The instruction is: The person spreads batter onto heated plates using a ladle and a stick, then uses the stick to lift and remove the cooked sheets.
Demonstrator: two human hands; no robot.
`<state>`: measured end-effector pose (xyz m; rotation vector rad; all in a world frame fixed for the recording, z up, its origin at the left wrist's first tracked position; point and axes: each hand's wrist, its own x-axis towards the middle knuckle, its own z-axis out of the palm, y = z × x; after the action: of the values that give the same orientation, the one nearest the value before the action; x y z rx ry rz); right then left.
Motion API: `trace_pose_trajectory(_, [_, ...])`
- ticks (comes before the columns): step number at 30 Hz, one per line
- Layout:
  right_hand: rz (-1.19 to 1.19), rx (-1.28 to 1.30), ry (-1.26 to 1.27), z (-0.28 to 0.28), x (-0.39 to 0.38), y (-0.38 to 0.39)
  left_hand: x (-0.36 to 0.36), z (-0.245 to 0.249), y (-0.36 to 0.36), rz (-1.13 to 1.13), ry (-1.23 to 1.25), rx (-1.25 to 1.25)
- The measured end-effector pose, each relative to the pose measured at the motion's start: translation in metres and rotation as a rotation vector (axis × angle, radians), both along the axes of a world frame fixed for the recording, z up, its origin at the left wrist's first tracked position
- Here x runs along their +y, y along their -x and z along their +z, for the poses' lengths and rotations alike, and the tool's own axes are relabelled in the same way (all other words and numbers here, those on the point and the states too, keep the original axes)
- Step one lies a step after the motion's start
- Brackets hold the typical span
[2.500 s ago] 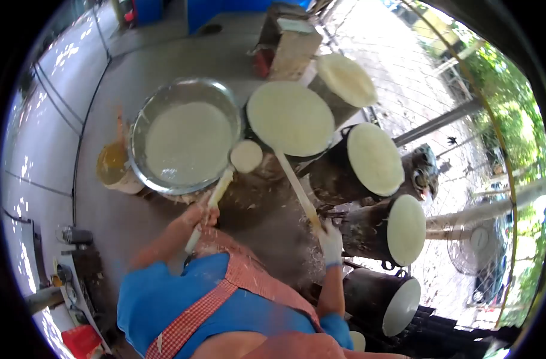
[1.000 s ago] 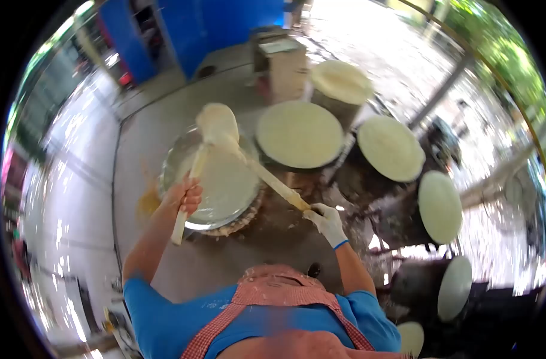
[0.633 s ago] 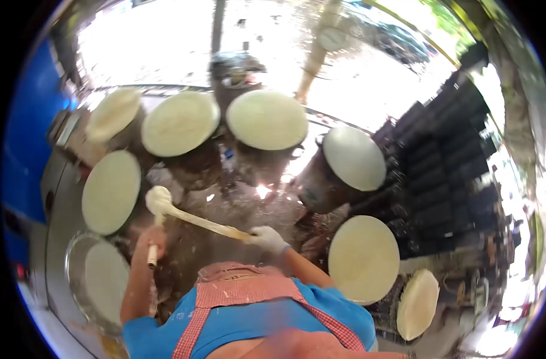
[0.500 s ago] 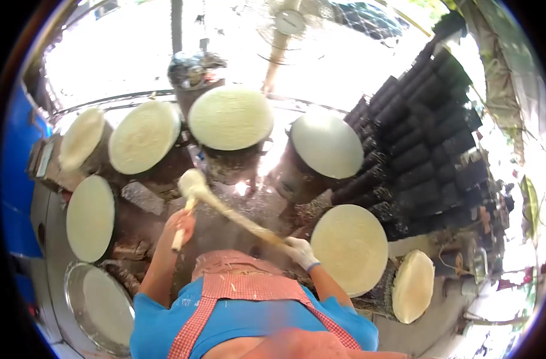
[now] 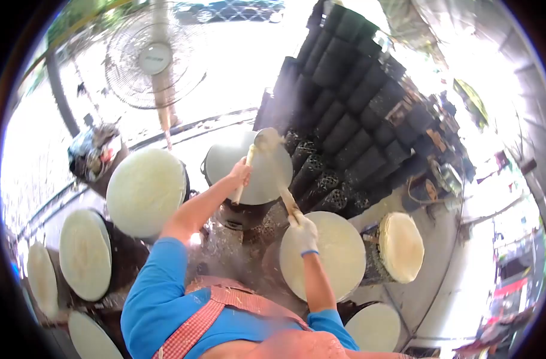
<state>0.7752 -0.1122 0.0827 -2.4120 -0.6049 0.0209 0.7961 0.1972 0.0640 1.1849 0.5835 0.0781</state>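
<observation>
Outside in bright sun, a ring of dark pots with round pale tops stands on a wet grey floor. A big fan [image 5: 155, 58] is at 11 o'clock, and a stack of black pots [image 5: 351, 90] climbs away at 1 o'clock.

The person's left hand [image 5: 242, 172] is bare. It is closed around a short pale stick [image 5: 248, 163] that points up toward 12 o'clock. The right hand [image 5: 303, 232] wears a white glove and is closed around the low end of a long wooden handle [image 5: 283, 192]. This handle slants up and a bit left, from 5 o'clock to 11 o'clock. At its top is a pale scoop head [image 5: 267, 139].

The scoop head hangs over the far side of the grey round top [image 5: 225, 161], which lies straight ahead of both hands. The left hand is the nearer one: it is right over the grey top's near edge. The right hand is further back, over the rim of a wide pale top [image 5: 345, 251] at 5 o'clock.

The stick and the handle meet by the scoop head, and I cannot tell if they touch or if the stick has its own head. The grey top's pot is mostly hidden by the arm. More pale tops [image 5: 144, 191] at 9 o'clock are cut off at the edge.
</observation>
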Motion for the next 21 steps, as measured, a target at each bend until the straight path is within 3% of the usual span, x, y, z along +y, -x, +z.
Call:
trace_pose_trajectory(1, [-0.041,0.044,0.116,-0.009,0.011,0.001,0.001,-0.024,-0.019,-0.007,-0.047,0.016])
trace_pose_trajectory(3, [-0.108,0.130,0.348,-0.036,0.033,-0.022,0.034,-0.079,-0.044,-0.017,-0.548,0.058])
trace_pose_trajectory(4, [-0.132,-0.029,0.232,-0.068,0.028,-0.031,0.044,-0.096,-0.042,0.036,-0.856,0.091])
trace_pose_trajectory(5, [-0.196,0.154,0.070,-0.052,0.029,-0.025,0.050,-0.097,-0.039,0.102,-1.161,0.121])
trace_pose_trajectory(7, [-0.307,0.507,-0.253,-0.020,0.029,-0.013,0.066,-0.074,-0.026,-0.018,-1.252,0.227])
trace_pose_trajectory(8, [-0.361,0.593,-0.833,-0.044,0.049,-0.012,0.067,-0.065,-0.021,-0.078,-1.289,0.279])
trace_pose_trajectory(9, [-0.451,0.772,-0.879,-0.007,0.073,0.000,0.069,-0.068,-0.027,-0.070,-1.254,0.263])
trace_pose_trajectory(11, [-0.284,0.263,-0.292,-0.082,0.093,-0.037,0.080,-0.071,-0.036,-0.056,-1.198,0.246])
trace_pose_trajectory(12, [-0.292,0.034,0.066,-0.059,0.100,-0.029,0.088,-0.073,-0.043,-0.042,-1.080,0.232])
trace_pose_trajectory(13, [-0.306,0.074,0.162,-0.043,0.099,-0.028,0.093,-0.063,-0.040,0.076,-1.109,0.105])
trace_pose_trajectory(15, [-0.329,0.135,0.026,-0.061,0.090,-0.043,0.103,-0.024,-0.035,0.295,-1.163,-0.184])
trace_pose_trajectory(16, [-0.344,0.279,-0.213,-0.089,0.091,-0.053,0.115,-0.012,-0.028,0.239,-1.099,-0.232])
trace_pose_trajectory(17, [-0.286,0.425,-0.706,-0.127,0.111,-0.060,0.129,-0.011,-0.014,0.175,-1.022,-0.265])
trace_pose_trajectory(19, [-0.328,0.340,-0.489,-0.083,0.162,-0.047,0.135,-0.015,0.020,0.056,-0.909,-0.247])
trace_pose_trajectory(20, [-0.232,0.216,-0.367,-0.110,0.175,-0.067,0.129,-0.007,0.046,-0.036,-0.801,-0.072])
trace_pose_trajectory(21, [-0.277,0.294,-0.096,-0.052,0.176,-0.061,0.129,-0.005,0.072,-0.124,-0.697,0.107])
